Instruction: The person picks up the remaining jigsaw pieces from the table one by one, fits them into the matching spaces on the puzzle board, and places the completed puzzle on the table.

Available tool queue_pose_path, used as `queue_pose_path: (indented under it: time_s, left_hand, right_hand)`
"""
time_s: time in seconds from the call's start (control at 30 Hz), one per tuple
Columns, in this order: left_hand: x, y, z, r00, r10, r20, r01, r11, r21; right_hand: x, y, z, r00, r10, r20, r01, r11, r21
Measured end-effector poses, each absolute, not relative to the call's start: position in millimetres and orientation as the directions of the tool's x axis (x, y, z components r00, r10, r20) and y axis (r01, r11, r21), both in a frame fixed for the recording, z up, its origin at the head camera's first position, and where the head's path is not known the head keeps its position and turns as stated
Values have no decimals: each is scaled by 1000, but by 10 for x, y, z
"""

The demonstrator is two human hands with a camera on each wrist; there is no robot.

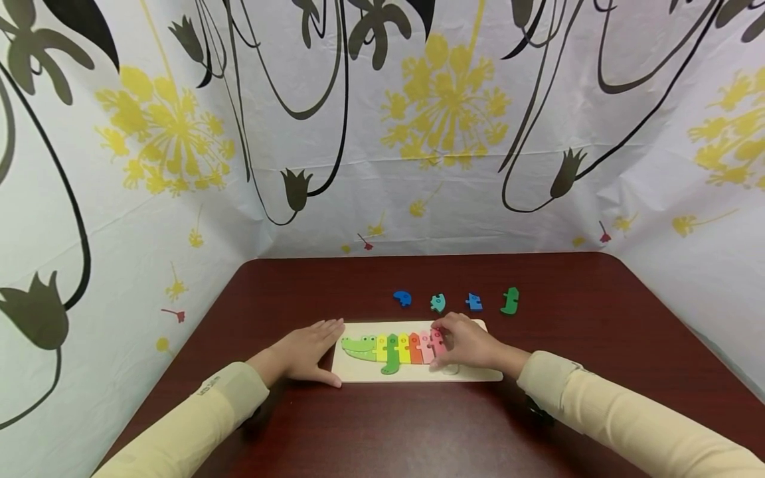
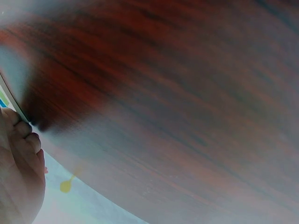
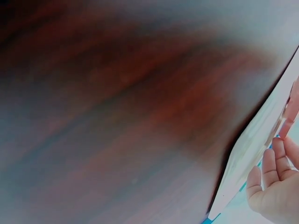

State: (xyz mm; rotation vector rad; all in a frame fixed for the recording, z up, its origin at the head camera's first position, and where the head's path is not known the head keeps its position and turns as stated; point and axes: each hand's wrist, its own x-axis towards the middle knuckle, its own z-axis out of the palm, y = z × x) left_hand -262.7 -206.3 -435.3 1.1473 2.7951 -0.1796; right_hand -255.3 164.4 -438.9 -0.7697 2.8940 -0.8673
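Observation:
A pale wooden puzzle board [image 1: 357, 374] lies flat on the table, with a green crocodile head [image 1: 360, 348] at its left and numbered yellow, green, orange and pink pieces in a row behind it. My left hand [image 1: 305, 350] rests at the board's left end, fingers stretched, thumb near the front corner. At the row's right end, my right hand [image 1: 471, 344] pinches a dark pink puzzle piece [image 1: 439, 342] between thumb and fingers. The fingers hide part of the board there. In the right wrist view, fingertips meet a pink piece [image 3: 290, 114] at the board's edge.
Beyond the board lie a blue piece [image 1: 403, 298], a teal piece [image 1: 438, 303], another blue piece [image 1: 474, 302] and a green leg-shaped piece [image 1: 510, 301]. The dark red-brown table [image 1: 394, 431] is bordered by a white patterned cloth [image 1: 370, 133].

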Motion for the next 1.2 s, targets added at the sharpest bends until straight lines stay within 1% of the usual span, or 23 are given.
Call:
queue_pose_path:
  time_s: [0.73, 1.2]
  left_hand:
    - [-2619, -2069, -4345, -708, 691, -144, 703, 710, -50]
    - [-2617, -2070, -4338, -705, 696, -139, 706, 707, -45]
  right_hand:
    - [-2548, 1554, -4342, -891, -446, 84, -434, 783, -445]
    - [-2546, 1575, -4360, -886, -457, 86, -443, 773, -455]
